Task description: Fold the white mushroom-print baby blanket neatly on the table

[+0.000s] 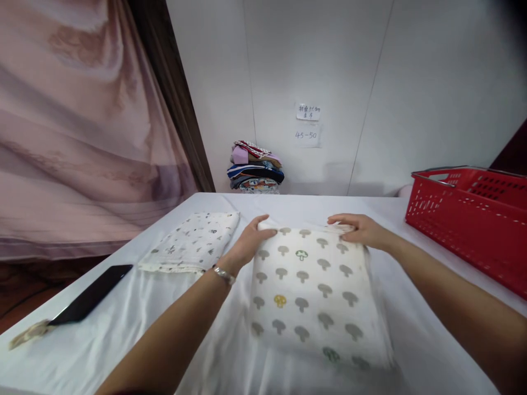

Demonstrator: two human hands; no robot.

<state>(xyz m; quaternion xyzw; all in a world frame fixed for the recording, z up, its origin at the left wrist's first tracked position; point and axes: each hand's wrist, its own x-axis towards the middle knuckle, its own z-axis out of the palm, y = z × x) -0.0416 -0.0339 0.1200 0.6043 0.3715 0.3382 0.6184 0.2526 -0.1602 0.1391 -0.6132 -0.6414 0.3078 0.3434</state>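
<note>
A folded white cloth printed with grey mushrooms, plus a few green and yellow ones, lies in front of me. My left hand grips its far left corner, thumb on top and fingers at the edge. At the far right corner, my right hand pinches the layered edge between thumb and fingers. The far edge looks slightly raised; the near part rests on the white-covered table. Left of my left hand lies another folded white cloth with small dark prints.
A black phone with a tan tassel lies near the table's left edge. A red plastic basket stands at the right. Behind the far edge is a stack of folded fabrics against the wall. A pink curtain hangs at left.
</note>
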